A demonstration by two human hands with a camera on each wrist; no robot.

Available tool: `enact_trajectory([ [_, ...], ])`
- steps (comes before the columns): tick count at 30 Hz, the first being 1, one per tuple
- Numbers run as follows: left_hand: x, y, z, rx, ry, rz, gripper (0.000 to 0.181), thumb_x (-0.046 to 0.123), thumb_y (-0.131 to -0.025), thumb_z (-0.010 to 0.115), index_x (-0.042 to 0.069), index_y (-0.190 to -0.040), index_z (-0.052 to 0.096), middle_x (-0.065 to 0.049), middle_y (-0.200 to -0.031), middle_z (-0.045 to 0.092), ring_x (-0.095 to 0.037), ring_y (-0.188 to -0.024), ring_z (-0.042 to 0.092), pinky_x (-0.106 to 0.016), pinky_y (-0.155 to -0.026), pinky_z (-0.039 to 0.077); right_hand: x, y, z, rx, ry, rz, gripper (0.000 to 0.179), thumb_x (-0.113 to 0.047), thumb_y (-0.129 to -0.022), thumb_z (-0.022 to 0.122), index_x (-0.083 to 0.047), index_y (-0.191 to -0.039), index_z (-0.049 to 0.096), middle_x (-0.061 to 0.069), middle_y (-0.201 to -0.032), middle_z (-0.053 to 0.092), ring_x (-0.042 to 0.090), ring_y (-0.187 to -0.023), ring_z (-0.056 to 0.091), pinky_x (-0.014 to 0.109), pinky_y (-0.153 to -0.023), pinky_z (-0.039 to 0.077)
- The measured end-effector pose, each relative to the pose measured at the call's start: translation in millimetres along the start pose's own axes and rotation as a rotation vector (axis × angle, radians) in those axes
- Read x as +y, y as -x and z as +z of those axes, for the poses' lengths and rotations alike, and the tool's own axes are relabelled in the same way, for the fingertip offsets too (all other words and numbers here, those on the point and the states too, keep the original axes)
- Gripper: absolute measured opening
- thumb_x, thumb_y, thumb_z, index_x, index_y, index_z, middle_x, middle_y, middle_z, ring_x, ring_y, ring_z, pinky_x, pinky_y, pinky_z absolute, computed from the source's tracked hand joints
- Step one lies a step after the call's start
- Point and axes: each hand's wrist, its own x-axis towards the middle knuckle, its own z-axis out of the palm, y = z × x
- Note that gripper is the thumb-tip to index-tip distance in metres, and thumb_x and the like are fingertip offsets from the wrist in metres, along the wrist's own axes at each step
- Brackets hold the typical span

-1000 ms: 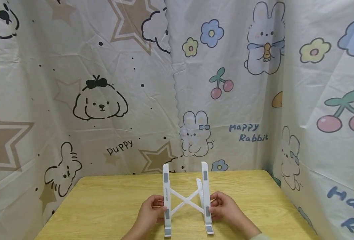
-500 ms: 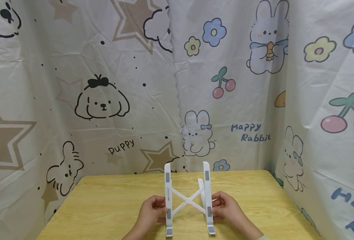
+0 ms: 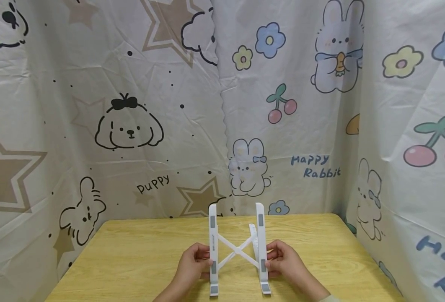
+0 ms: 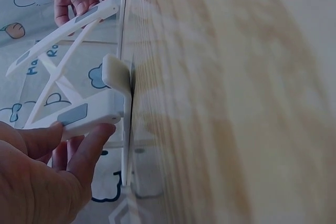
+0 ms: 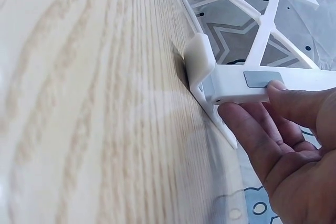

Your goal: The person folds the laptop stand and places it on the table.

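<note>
A white folding laptop stand [image 3: 237,251] stands unfolded on the table, with two long side arms, grey pads and an X-shaped brace between them. My left hand [image 3: 192,264] grips its left arm low down, thumb on the front face by a grey pad and fingers behind. On the other side my right hand [image 3: 284,262] pinches the right arm at about the same height. In the left wrist view the thumb and fingers of the left hand [image 4: 58,166] hold the arm near its hinge. The right wrist view has the right thumb on a grey pad [image 5: 263,79], fingers underneath.
The stand is on a yellow wood-grain table [image 3: 139,251]. Behind and at both sides hangs a cream curtain [image 3: 192,138] printed with puppies, rabbits, stars and cherries; it meets the table's back edge.
The head view has shifted slightly, so the scene sits a little further right. Both hands keep their hold on the laptop stand, which keeps its shape.
</note>
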Motion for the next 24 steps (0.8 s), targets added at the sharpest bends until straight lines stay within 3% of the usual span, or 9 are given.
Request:
enact_trajectory([
  [18, -1.2, -4.9, 15.9, -0.007, -0.036, 0.074, 0.030, -0.010, -0.088, 0.069, -0.005, -0.116, 0.060, -0.022, -0.104, 0.062, -0.019, -0.082, 0.060, -0.050, -0.062, 0.062, 3.7, -3.7, 8.9, 0.002, -0.008, -0.011, 0.039, 0.011, -0.085, 0.073, 0.006, -0.119, 0.054, 0.011, -0.094, 0.062, 0.022, -0.081, 0.067, 0.050, -0.069, 0.064],
  [24, -3.2, -8.9, 21.5, 0.010, -0.045, 0.071, 0.030, -0.011, -0.088, 0.070, -0.004, -0.116, 0.061, -0.018, -0.101, 0.062, -0.019, -0.082, 0.060, -0.051, -0.062, 0.062, 2.4, -3.2, 13.4, 0.029, -0.014, -0.017, 0.039, 0.013, -0.085, 0.071, 0.007, -0.119, 0.054, 0.012, -0.094, 0.059, 0.022, -0.081, 0.065, 0.052, -0.069, 0.063],
])
